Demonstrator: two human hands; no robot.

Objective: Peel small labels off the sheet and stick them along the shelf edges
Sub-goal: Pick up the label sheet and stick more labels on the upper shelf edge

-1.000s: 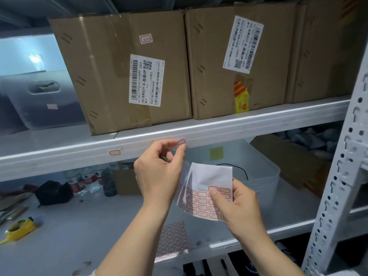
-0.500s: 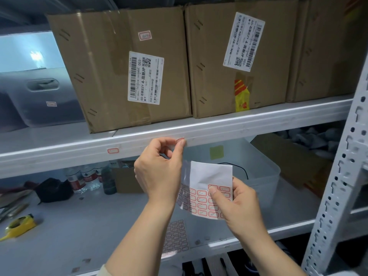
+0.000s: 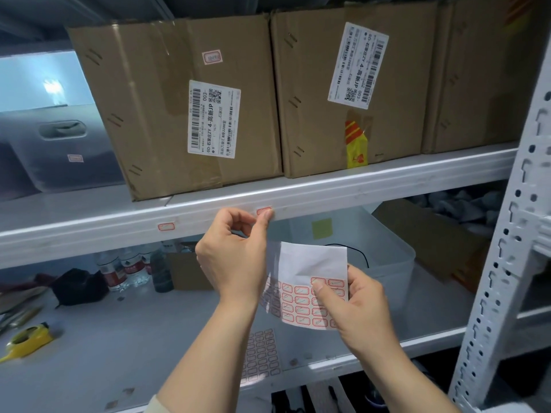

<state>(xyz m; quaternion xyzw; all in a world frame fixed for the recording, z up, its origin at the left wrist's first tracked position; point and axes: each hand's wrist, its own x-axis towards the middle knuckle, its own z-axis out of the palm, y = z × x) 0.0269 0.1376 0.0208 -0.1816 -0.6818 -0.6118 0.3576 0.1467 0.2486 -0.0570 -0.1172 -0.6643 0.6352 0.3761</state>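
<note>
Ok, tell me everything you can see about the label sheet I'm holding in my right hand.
The label sheet is thin white paper, bent and creased. Its upper part is bare backing with the labels gone; the lower part still carries rows of small red-bordered white labels. It hangs roughly upright in front of the clear bin, below the shelf edge. The right hand pinches its lower right corner, thumb on the labels. The left hand overlaps its left edge.

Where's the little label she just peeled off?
In the head view, the label sits at the left hand fingertips, against the shelf edge, right of an already stuck label.
</note>
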